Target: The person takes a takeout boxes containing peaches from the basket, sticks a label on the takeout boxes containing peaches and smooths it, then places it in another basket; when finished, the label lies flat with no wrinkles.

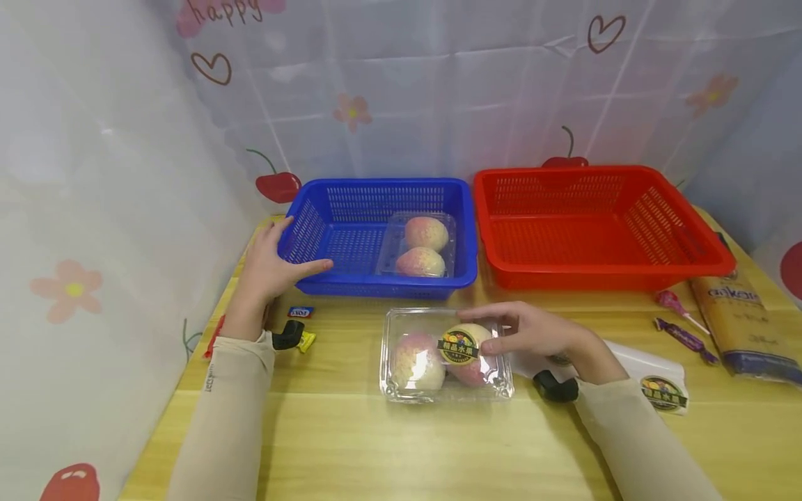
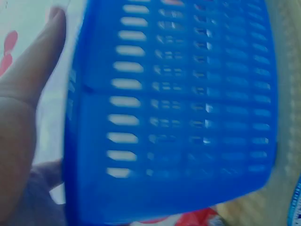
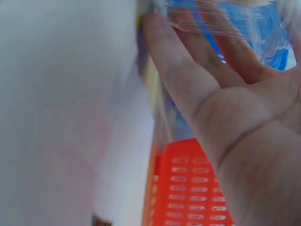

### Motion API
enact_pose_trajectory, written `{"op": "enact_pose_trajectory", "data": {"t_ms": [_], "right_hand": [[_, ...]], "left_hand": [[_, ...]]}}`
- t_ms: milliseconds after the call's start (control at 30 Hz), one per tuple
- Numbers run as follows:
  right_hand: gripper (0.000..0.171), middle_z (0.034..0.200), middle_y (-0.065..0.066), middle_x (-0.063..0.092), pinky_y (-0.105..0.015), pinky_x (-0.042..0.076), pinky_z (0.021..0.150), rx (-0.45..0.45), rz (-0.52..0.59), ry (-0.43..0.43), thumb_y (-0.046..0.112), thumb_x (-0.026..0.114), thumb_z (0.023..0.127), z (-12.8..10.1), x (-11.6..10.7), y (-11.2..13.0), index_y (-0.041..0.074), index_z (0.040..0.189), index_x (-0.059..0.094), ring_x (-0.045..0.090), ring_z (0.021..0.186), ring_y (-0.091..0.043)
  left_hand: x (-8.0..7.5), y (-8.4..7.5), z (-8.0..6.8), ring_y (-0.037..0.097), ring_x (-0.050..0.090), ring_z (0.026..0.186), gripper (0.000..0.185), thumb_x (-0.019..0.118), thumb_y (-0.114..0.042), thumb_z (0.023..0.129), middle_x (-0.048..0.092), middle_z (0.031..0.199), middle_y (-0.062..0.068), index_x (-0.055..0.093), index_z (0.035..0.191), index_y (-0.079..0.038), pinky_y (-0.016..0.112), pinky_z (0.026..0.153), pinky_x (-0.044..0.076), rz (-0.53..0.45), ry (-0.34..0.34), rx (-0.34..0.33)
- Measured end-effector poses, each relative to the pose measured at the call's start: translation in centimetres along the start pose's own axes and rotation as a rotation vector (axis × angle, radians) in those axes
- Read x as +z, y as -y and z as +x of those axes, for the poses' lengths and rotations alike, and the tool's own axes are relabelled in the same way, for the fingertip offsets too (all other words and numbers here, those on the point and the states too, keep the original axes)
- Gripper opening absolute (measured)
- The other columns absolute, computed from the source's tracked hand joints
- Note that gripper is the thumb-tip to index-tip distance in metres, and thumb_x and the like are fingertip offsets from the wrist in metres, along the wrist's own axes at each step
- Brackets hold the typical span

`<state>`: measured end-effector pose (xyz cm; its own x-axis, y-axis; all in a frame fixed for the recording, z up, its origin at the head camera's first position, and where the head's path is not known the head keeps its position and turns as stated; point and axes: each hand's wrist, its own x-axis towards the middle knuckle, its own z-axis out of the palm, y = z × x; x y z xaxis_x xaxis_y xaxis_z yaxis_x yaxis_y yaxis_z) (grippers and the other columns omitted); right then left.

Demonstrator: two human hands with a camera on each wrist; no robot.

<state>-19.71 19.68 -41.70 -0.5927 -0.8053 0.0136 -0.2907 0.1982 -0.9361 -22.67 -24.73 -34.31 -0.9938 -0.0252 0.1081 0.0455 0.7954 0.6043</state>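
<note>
On the table stands a clear plastic fruit box holding two pink-and-yellow peaches, with a black-banded fruit sticker on its lid. My right hand grips the right end of this box, its thumb near the sticker; in the right wrist view, the fingers reach along the clear plastic. Spread at the left end of the blue basket, my left hand has its thumb extended by the front left corner. Inside that basket lies another clear box with two peaches.
A red basket stands right of the blue one. Sticker backing paper lies beside my right wrist. Farther right are a lollipop, a purple-wrapped candy and a brown package. Small blue and yellow wrapped candies lie near my left wrist.
</note>
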Motion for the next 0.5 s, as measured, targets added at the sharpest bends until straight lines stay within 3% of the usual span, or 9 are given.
{"op": "enact_pose_trajectory", "data": {"t_ms": [133, 500], "right_hand": [[0.048, 0.141, -0.005, 0.058, -0.035, 0.047, 0.102, -0.01, -0.019, -0.027, 0.012, 0.071, 0.095, -0.2, 0.1, 0.5, 0.011, 0.142, 0.059, 0.054, 0.126, -0.024], [0.035, 0.14, -0.002, 0.06, -0.036, 0.045, 0.104, -0.049, -0.027, -0.093, 0.01, 0.064, 0.099, 0.1, 0.6, 1.3, 0.013, 0.134, 0.066, 0.049, 0.133, -0.017]], "left_hand": [[0.2, 0.7, 0.3, 0.044, 0.022, 0.146, 0.137, 0.08, -0.075, 0.064, 0.016, 0.164, 0.02, 0.007, 0.164, -0.016, 0.068, 0.111, 0.024, 0.01, 0.08, -0.071], [-0.1, 0.2, -0.1, 0.048, 0.012, 0.148, 0.144, 0.07, -0.087, 0.061, -0.001, 0.167, 0.018, 0.005, 0.162, -0.008, 0.069, 0.112, 0.019, 0.073, 0.147, -0.158]]}}
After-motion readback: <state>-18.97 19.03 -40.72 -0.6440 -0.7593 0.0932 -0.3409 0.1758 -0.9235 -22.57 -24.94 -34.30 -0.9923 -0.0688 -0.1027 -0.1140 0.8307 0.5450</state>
